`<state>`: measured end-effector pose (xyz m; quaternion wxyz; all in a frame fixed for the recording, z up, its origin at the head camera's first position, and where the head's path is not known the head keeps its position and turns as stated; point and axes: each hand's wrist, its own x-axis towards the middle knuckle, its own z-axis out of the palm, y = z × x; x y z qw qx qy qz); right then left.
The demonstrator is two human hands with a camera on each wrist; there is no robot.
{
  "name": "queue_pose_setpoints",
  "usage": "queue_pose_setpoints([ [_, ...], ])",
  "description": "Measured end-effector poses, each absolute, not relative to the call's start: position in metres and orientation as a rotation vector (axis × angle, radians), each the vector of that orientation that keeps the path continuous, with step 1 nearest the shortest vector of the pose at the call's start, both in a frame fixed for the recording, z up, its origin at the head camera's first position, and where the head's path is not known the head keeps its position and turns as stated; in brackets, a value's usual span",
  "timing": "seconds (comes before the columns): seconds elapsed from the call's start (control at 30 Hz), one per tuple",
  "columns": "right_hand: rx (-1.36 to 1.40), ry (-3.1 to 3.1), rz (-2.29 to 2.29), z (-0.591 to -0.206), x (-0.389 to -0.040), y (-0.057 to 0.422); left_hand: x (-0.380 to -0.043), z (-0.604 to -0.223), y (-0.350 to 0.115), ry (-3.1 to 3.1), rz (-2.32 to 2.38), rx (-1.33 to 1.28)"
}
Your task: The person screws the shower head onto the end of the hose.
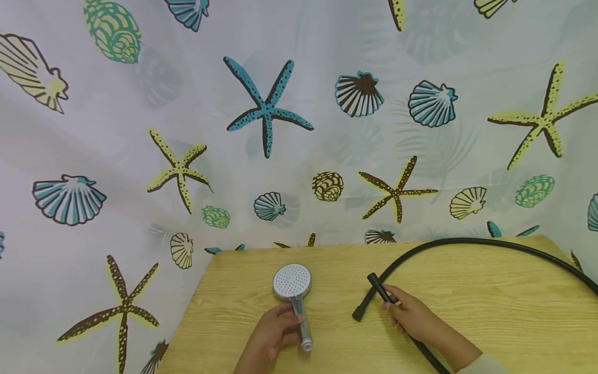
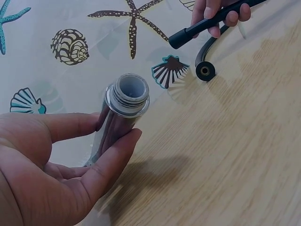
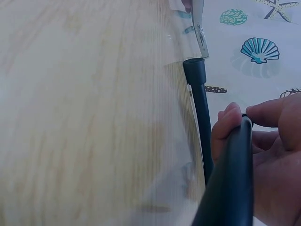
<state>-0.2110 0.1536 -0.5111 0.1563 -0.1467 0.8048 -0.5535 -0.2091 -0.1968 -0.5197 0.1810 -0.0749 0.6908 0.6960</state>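
Item one: chrome hand shower head (image 1: pixel 291 281), with a round, pale, nozzle-dotted face. It is in my left hand (image 1: pixel 277 330), thumb and fingers pinching the handle over the table. The handle's threaded end (image 2: pixel 133 94) is bare, its bore open.

Item two: black shower hose (image 1: pixel 472 240). My right hand (image 1: pixel 408 314) grips it just behind one end, the held hose end (image 1: pixel 372 279) sticking out past my fingers towards the shower head, apart from it.

Condition of the work: both pieces are in hand and nothing is joined. As I judge it, little beyond the picking up is done; any fastening of hose to handle is left.

Item three: a loose hose end (image 1: pixel 358 314), lying between my two hands, its hole facing out. It appears to belong to the same hose, though the run leaves view on the right, so I cannot confirm it. It is the one thing near the path between my hands, and could get in the way or be mistaken for the held end.

Surroundings: wood-grain table (image 1: pixel 243 291) underneath; white sheet (image 1: pixel 322 31) printed with starfish and seashells, behind and to the left; pale sleeve (image 1: pixel 483 365) at my right wrist.
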Motion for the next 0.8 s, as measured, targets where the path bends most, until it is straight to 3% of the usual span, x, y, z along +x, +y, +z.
queue_pose_setpoints([
  [0.8,-0.437,2.265,-1.601,-0.5073,-0.2091,0.1518,-0.2138,-0.5203,-0.1968,1.899,2.04,-0.233],
])
